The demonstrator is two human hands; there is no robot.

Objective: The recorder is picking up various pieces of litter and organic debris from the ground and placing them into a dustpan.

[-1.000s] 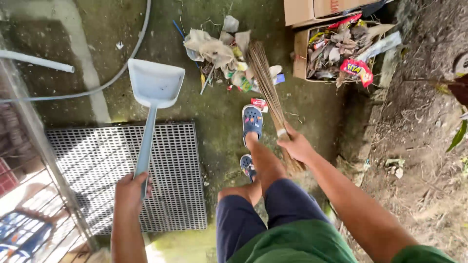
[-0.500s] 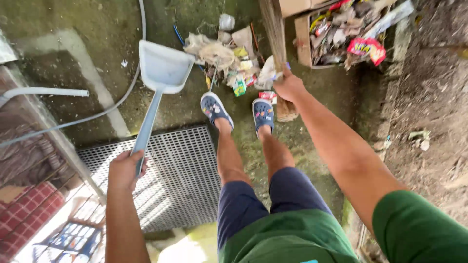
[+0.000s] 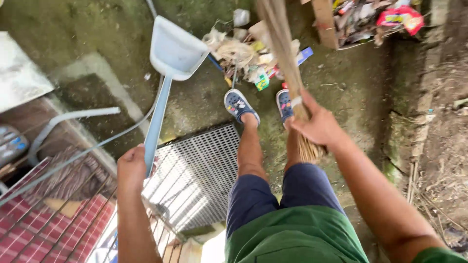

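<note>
- Your left hand (image 3: 131, 168) was wrapped around the end of the long handle of a pale blue dustpan (image 3: 174, 48), fingers curled shut on it.
- The dustpan's scoop hung out ahead of you, above the mossy concrete ground (image 3: 204, 102), with its open mouth turned toward the rubbish.
- Your right hand (image 3: 319, 125) gripped a stick broom (image 3: 285, 53) near its bound end, fingers clamped around the bundle just below a pale band.
- The broom slanted up and away from you, its long bristles reaching toward the top edge of view over the litter pile (image 3: 246, 56).
- That pile of paper scraps, wrappers and dry leaves lay on the ground just ahead of your feet, between the dustpan's scoop and the broom.
- Your feet, in blue clogs (image 3: 239, 104), stood side by side just short of the pile.
- A metal floor grate (image 3: 204, 170) lay on the ground to your left, beside your left leg.
- A cardboard box (image 3: 341, 22) stuffed with wrappers sat at the upper right, beyond the broom.
- A pale hose (image 3: 92, 146) ran across the ground on the left, passing behind the dustpan's handle.
</note>
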